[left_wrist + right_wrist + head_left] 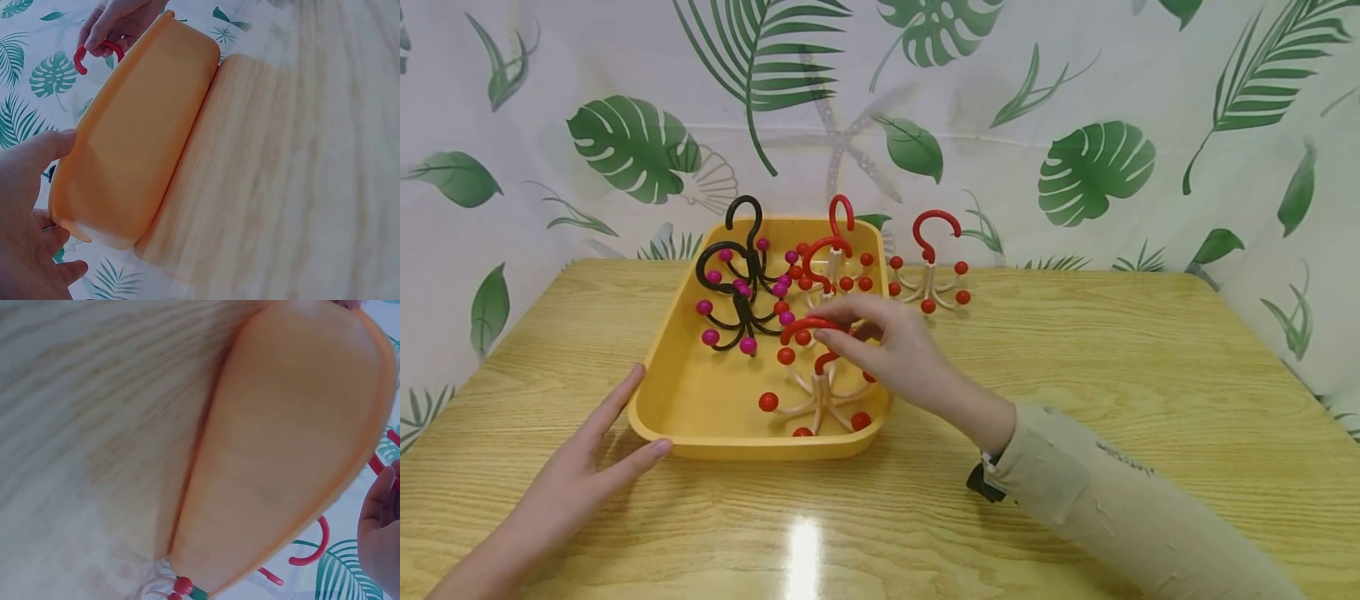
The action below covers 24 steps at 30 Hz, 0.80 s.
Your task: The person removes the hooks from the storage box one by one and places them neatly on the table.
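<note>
My right hand [904, 350] pinches the red hook of a hanger with cream arms [820, 390] and red ball tips, upright at the front right of a yellow tray [760, 450]. My left hand [576, 471] rests at the tray's near left corner, thumb on the front rim and a straight finger along the left side. In the left wrist view, more fingers [72, 272] show below that corner. Two black hangers [743, 312] with pink balls stand in the tray's left part. Two other red-hooked hangers [827, 271] are behind the held one, partly covered by it and my hand.
Another red-hooked hanger [928, 279] stands on the wooden table [1112, 375], just right of the tray's far end. Behind the table hangs a white leaf-patterned cloth [1000, 158]. My right sleeve [1120, 492] crosses the front right of the table.
</note>
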Available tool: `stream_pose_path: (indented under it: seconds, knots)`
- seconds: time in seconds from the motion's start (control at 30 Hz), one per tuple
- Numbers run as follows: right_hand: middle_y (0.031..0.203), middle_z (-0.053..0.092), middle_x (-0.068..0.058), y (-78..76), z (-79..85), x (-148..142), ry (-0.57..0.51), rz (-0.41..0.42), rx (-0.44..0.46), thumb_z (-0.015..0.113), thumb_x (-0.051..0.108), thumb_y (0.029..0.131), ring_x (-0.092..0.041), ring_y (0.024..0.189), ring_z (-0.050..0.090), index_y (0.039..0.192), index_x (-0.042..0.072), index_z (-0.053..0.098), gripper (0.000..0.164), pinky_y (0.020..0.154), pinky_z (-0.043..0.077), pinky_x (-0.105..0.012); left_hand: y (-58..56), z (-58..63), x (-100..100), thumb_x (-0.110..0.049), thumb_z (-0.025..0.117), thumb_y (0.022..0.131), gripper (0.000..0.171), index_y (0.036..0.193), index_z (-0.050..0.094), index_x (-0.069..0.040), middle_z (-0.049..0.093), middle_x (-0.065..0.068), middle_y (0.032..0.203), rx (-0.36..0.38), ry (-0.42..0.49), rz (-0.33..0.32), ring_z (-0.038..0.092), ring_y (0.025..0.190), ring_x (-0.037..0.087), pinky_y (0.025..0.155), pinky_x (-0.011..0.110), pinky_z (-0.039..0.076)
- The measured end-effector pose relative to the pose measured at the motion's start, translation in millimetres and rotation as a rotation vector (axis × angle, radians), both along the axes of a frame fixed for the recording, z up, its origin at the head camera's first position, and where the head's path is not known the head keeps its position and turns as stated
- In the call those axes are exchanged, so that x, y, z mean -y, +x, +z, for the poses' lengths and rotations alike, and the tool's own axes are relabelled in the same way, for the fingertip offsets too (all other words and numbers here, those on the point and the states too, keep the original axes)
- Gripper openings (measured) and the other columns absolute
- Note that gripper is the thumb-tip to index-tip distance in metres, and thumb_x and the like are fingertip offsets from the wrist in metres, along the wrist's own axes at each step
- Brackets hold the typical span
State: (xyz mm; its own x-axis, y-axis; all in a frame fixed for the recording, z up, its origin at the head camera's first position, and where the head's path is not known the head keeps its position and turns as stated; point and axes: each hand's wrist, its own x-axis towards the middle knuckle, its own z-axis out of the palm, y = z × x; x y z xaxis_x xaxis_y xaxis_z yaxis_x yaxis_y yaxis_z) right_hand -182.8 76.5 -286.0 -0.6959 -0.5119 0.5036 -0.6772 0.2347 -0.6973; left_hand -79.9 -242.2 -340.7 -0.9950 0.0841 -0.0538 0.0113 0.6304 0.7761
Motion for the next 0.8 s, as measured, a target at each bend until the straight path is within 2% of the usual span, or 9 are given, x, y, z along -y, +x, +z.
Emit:
stream_pose_path:
  seconds: [0.27,0.47,0.8]
  knots:
    - [0.091,0.069,0.002,1.2,19.6,-1.4,-0.054,-0.016,-0.082,0.07,0.007,0.087,-0.009,0.07,0.059,0.108,0.005,0.071,0.021,0.057,0.051,-0.027,-0.4,0.4,-1.1,-0.044,0.06,0.093,0.084,0.151,0.0,-0.042,0.001,0.009,0.159,0.024,-0.013,0.014,0.004,0.14,0.047,0.099,0.075,0.014]
    - [0.097,0.069,-0.003,2.2,34.8,-4.5,-0.143,-0.005,-0.063,0.069,0.003,0.087,-0.013,0.074,0.062,0.109,0.0,0.069,0.022,0.066,0.055,-0.03,0.1,-0.1,-0.8,-0.046,0.06,0.092,0.084,0.151,0.0,-0.042,0.0,0.01,0.159,0.041,-0.006,0.023,0.002,0.14,0.047,0.1,0.075,0.012]
    - [0.093,0.069,-0.006,3.2,60.5,-27.2,-0.225,-0.038,-0.122,0.068,-0.004,0.085,-0.02,0.069,0.063,0.108,-0.004,0.068,0.023,0.061,0.055,-0.028,-0.5,1.1,-1.2,-0.046,0.061,0.092,0.086,0.152,0.0,-0.04,0.001,0.011,0.159,0.037,-0.009,0.02,0.004,0.14,0.047,0.1,0.074,0.012]
